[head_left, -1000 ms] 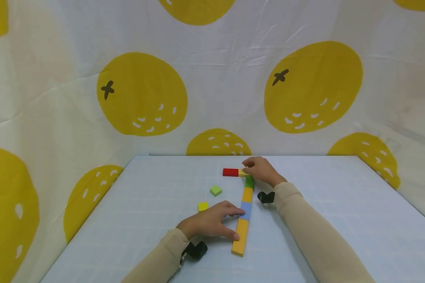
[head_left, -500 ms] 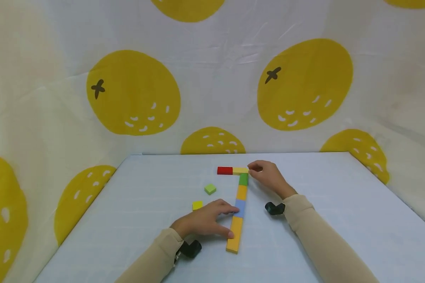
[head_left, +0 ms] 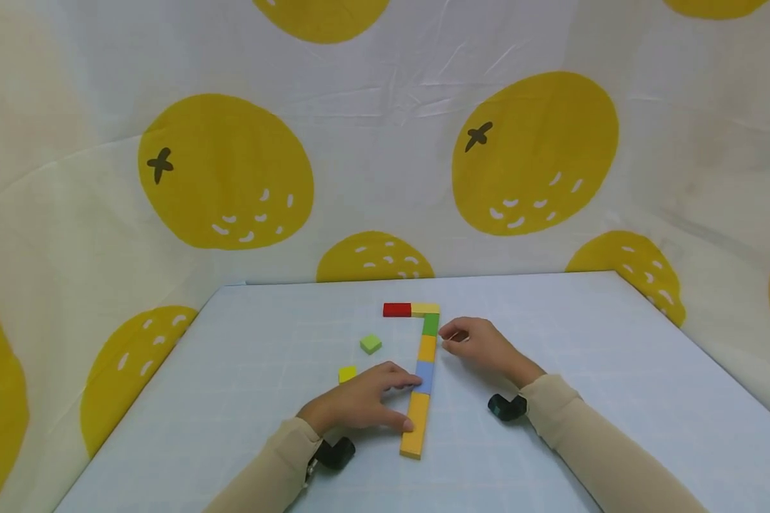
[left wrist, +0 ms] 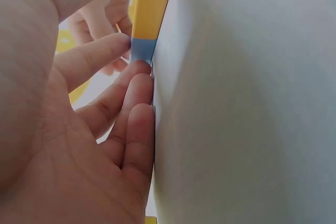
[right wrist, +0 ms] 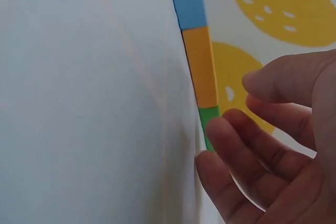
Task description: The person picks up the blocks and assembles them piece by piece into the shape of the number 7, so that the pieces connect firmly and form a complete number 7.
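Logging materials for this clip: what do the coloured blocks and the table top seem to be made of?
The coloured blocks look like painted wood, possibly plastic: flat, matte colour with crisp square edges and no shine. The table top looks like a smooth pale blue sheet or laminate with a faint grid and a soft sheen; the exact material is unclear.

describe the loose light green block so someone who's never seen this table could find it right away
Start at the line of coloured blocks running up the middle of the pale blue table. To its left lie two small loose squares. The light green block is the farther one, beyond the yellow square that sits by the left hand; it touches nothing.
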Demonstrator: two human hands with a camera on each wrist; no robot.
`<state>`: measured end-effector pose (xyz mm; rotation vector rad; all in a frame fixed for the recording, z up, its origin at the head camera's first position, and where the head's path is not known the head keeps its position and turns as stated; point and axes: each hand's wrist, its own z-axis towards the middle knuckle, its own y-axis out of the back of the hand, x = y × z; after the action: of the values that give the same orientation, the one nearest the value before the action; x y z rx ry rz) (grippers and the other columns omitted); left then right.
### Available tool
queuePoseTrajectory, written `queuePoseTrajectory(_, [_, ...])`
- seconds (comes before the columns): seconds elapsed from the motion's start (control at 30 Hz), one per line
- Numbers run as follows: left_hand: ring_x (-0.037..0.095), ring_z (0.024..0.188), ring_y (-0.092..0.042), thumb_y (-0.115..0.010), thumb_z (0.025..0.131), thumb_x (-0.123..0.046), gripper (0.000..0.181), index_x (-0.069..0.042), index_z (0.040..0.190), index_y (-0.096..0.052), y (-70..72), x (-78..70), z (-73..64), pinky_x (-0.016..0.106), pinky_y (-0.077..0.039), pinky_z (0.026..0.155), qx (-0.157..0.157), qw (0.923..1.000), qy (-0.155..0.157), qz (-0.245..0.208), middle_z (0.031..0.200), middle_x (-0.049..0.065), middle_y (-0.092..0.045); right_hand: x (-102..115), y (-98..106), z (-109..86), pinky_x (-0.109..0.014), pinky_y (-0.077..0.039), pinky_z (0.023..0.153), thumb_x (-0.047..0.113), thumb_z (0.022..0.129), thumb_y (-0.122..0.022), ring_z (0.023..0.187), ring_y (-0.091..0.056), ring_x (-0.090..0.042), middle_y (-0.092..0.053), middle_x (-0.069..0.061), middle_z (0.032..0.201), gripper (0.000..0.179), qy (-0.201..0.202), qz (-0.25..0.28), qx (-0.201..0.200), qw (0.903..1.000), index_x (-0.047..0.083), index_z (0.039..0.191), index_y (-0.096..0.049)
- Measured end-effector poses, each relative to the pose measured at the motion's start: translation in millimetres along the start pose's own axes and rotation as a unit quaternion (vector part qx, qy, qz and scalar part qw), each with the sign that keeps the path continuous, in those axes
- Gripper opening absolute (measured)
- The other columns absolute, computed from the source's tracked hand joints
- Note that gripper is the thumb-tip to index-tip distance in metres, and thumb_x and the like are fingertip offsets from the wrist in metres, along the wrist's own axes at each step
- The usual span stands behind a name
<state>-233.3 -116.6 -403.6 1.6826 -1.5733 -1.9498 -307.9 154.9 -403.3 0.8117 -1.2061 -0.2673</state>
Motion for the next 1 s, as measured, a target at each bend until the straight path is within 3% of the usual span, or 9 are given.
queuePoseTrajectory(0.13, [0.004,0.119,-0.049,-0.078,0.083,-0.054,0.063,-0.034,0.14,-0.059,2.7,-1.3,-0.8,0.039,-0.041,0.107,-0.003,0.9999,-0.015,-0.004,0.128,-0.017,-0.054,4.2,-3.5,-8.4,-0.038,-0.054,0.086,0.017,0.094,-0.07,0.095,-0.064,-0.018,-0.069,0.001,0.108,0.019,-0.001,0.008,0.011,0.9999,0.011,0.111,-0.072])
queuePoseTrajectory(0.27, [0.004,0.114,-0.054,-0.078,0.085,-0.05,0.06,-0.031,0.139,-0.06,8.5,-0.1,-2.9,0.036,-0.046,0.101,-0.016,0.9997,-0.01,-0.015,0.125,-0.017,-0.058,6.6,-6.9,-17.5,-0.035,-0.054,0.084,0.018,0.093,-0.072,0.096,-0.063,-0.017,-0.067,0.003,0.109,0.019,-0.026,0.018,0.014,0.9994,0.015,0.112,-0.071])
queuePoseTrajectory(0.37, [0.006,0.111,-0.058,-0.078,0.086,-0.044,0.058,-0.027,0.139,-0.06,17.4,4.6,-5.6,0.034,-0.049,0.097,-0.042,0.9987,-0.007,-0.027,0.124,-0.014,-0.061,9.1,-8.9,-23.2,-0.036,-0.054,0.085,0.021,0.093,-0.072,0.097,-0.062,-0.017,-0.067,0.004,0.109,0.02,-0.041,0.022,0.015,0.9988,0.016,0.113,-0.071])
queuePoseTrajectory(0.63, [0.013,0.107,-0.061,-0.076,0.092,-0.031,0.05,-0.014,0.136,-0.062,42.6,21.2,-18.7,0.035,-0.051,0.095,-0.125,0.9902,-0.037,-0.051,0.123,0.001,-0.066,11.1,-10.3,-32.9,-0.04,-0.054,0.088,0.022,0.094,-0.072,0.1,-0.063,-0.018,-0.067,0.004,0.112,0.021,-0.043,0.036,0.02,0.9982,0.016,0.114,-0.07])
queuePoseTrajectory(0.8, [0.014,0.102,-0.062,-0.077,0.091,-0.026,0.041,-0.013,0.129,-0.067,51.4,32.4,-27.7,0.036,-0.052,0.093,-0.156,0.9867,-0.022,-0.042,0.117,0.002,-0.068,10.2,-11.5,-36.0,-0.039,-0.053,0.089,0.024,0.094,-0.071,0.102,-0.063,-0.018,-0.068,0.003,0.114,0.022,-0.03,0.057,0.032,0.9974,0.017,0.116,-0.07])
queuePoseTrajectory(1.0, [0.014,0.1,-0.06,-0.077,0.09,-0.023,0.032,-0.014,0.12,-0.07,55.5,50.0,-34.4,0.036,-0.051,0.092,-0.161,0.9865,0.004,-0.029,0.112,-0.001,-0.068,12.9,-11.3,-39.6,-0.036,-0.053,0.086,0.024,0.095,-0.071,0.102,-0.064,-0.02,-0.068,-0.001,0.116,0.026,0.005,0.08,0.056,0.9952,0.014,0.119,-0.069])
